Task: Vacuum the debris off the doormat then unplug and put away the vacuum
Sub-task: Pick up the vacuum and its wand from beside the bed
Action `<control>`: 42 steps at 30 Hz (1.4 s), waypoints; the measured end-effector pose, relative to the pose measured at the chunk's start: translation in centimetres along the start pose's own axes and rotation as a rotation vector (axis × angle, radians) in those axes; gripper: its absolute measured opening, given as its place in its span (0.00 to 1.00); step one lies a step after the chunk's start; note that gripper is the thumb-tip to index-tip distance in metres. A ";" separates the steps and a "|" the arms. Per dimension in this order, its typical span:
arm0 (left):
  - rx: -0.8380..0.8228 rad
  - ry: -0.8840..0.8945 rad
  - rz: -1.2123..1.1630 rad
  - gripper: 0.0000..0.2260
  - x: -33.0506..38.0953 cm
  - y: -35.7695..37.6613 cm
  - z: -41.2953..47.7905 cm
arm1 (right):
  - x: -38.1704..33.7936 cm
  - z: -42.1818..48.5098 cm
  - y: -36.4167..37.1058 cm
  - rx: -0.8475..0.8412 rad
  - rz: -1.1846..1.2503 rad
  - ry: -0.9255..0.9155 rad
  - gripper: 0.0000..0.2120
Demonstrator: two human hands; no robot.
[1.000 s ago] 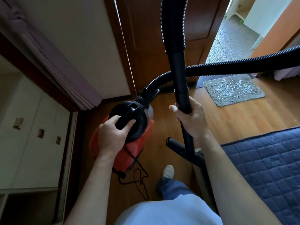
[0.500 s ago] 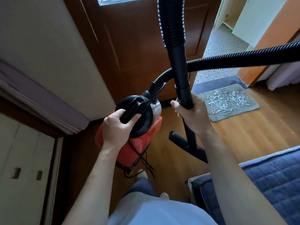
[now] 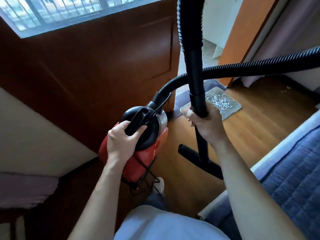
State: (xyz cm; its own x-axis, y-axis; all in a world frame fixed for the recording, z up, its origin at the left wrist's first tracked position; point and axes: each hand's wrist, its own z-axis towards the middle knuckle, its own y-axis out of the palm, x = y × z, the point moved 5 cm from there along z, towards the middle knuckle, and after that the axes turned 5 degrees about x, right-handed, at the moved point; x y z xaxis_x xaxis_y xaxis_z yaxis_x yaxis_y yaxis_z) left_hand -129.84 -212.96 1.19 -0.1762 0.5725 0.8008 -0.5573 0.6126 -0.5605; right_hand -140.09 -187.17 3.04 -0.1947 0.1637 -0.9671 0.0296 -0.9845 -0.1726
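Observer: Background, far left: barred window (image 3: 57, 13) is now filling the top-left corner above the dark wooden door (image 3: 103, 66). Half a second ago only a sliver of it was showing. The pale cupboards at lower left are no longer showing.

Checker: Left hand?

Observer: Left hand (image 3: 121, 141) is wrapping fingers and thumb round the black handle (image 3: 136, 122) on top of the red vacuum (image 3: 143, 163), the same grip as before. Cord (image 3: 145, 177) is dangling beneath the vacuum, beside a white shoe (image 3: 160, 185). I cannot tell whether the base is touching the wooden floor (image 3: 259, 127).

Checker: Centre?

Observer: Ribbed black hose (image 3: 242, 68) is running from the vacuum's top to the right edge, passing behind the upright wand (image 3: 197, 84). Right hand (image 3: 207, 125) is curling its fingers round the wand, grip unchanged. Floor nozzle (image 3: 194, 156) is hanging below that hand.

Checker: Doormat?

Observer: Doormat (image 3: 228, 110) is lying on the floor by the doorway, with pale debris (image 3: 219, 101) scattered over it. Its near-left corner is now sitting behind the right hand, closer in frame than before. Blue quilt (image 3: 294, 179) is occupying the far right.
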 end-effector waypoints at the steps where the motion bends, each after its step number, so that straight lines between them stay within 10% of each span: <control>1: -0.022 0.014 -0.009 0.12 0.2 1.0 1.9 | 0.2 1.5 0.0 0.025 -0.003 0.008 0.12; 20: -0.512 0.251 -0.037 0.13 10.7 24.6 15.8 | 6.7 11.3 -14.6 0.558 -0.160 0.079 0.16; 42: -0.615 0.391 -0.031 0.16 34.7 54.8 16.5 | 13.3 26.2 -45.4 0.669 -0.248 0.099 0.08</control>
State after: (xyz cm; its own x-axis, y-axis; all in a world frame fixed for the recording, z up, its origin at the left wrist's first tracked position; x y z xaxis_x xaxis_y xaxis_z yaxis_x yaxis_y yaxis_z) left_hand -179.88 -168.48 1.77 0.1994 0.6326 0.7484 0.0195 0.7610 -0.6484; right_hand -169.74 -141.89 2.93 -0.0269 0.3612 -0.9321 -0.6173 -0.7395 -0.2687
